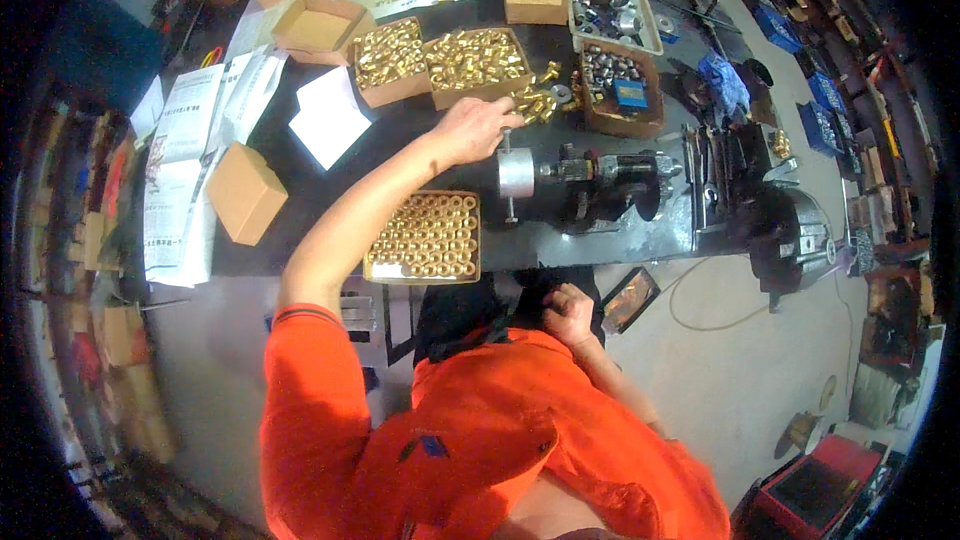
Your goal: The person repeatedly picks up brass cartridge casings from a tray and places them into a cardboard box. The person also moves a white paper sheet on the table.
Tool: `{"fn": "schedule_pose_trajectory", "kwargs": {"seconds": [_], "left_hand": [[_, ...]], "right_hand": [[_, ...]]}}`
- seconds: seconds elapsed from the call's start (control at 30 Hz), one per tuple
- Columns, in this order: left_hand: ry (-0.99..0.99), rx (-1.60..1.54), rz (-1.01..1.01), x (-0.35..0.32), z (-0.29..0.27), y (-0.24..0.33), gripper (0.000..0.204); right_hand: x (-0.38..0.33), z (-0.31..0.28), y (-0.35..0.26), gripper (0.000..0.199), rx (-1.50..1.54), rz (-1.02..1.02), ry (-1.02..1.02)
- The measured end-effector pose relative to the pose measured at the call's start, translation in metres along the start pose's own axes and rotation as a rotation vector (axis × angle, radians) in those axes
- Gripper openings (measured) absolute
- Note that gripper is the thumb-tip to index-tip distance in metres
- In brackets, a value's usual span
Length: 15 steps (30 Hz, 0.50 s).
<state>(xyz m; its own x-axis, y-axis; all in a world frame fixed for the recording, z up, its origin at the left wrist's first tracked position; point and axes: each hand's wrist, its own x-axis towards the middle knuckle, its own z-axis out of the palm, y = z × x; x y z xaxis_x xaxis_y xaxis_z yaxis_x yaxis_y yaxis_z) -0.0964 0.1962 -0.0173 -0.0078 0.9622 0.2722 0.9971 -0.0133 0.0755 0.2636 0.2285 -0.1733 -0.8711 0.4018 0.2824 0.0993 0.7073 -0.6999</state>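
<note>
My left hand [477, 126] reaches across the black workbench [300, 220] and rests on a loose heap of small brass fittings [538, 100], fingers curled over them; whether it holds one is hidden. My right hand [567, 312] is down near my lap below the bench edge, fingers curled shut, nothing visible in it. Just right of my left hand stands a small metal machine with a silver round drum [516, 173] and a dark motor body [620, 175]. A tray of brass rings set upright in rows [425, 237] lies at the bench's front edge.
Two cardboard boxes of brass fittings [478, 62] stand behind the hand, with an empty box [318, 26], a closed box [244, 192], printed papers [190, 140] and a box of steel parts [620, 85]. A dark vise [790, 235] sits at the right. Grey floor [740, 370] lies below.
</note>
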Motion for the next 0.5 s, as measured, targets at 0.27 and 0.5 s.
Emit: {"fn": "schedule_pose_trajectory", "kwargs": {"seconds": [0.27,0.5], "left_hand": [[-0.142,0.153,-0.092,0.036,0.031,-0.005,0.021],[-0.119,-0.037,-0.268,0.019,0.029,-0.014,0.021]], "right_hand": [[-0.001,-0.002,0.001,0.014,0.031,0.029,-0.004],[0.002,-0.002,-0.004,0.013,0.039,0.005,0.013]]}}
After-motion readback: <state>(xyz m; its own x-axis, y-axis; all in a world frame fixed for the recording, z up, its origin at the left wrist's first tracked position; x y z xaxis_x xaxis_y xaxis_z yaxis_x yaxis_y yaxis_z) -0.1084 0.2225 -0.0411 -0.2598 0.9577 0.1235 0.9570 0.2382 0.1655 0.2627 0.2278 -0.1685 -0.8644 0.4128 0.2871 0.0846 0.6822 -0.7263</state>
